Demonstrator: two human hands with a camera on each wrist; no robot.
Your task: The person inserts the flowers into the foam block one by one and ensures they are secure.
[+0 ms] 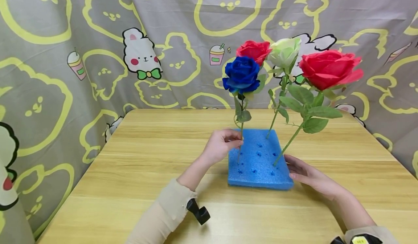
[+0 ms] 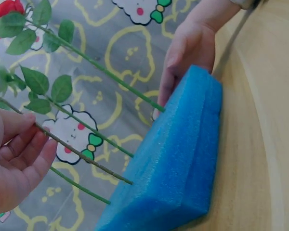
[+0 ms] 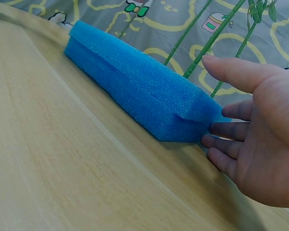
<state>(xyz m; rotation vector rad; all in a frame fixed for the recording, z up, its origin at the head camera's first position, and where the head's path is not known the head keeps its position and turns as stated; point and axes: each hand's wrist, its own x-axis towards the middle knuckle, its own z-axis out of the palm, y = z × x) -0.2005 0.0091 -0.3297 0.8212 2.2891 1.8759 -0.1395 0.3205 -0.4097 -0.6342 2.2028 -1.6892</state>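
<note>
In the head view a blue artificial rose (image 1: 242, 75) stands upright, its thin stem meeting the left part of a blue foam block (image 1: 258, 180). My left hand (image 1: 222, 145) pinches that stem between thumb and fingers; the left wrist view shows the stem's lower end (image 2: 106, 171) at the foam. Beside the block's right edge is my right hand (image 1: 310, 178), fingers extended; in the right wrist view its fingertips (image 3: 221, 130) touch the foam's end. A large red rose (image 1: 330, 69), a pale green-white rose (image 1: 285, 53) and another red rose (image 1: 254, 51) also rise from the block.
Several small holes (image 1: 259, 153) dot the foam's top. The block lies on a wooden table (image 1: 137, 186). Behind the table hangs a grey curtain (image 1: 183, 15) with yellow cartoon outlines. A black strap (image 1: 198, 212) sits at the left sleeve.
</note>
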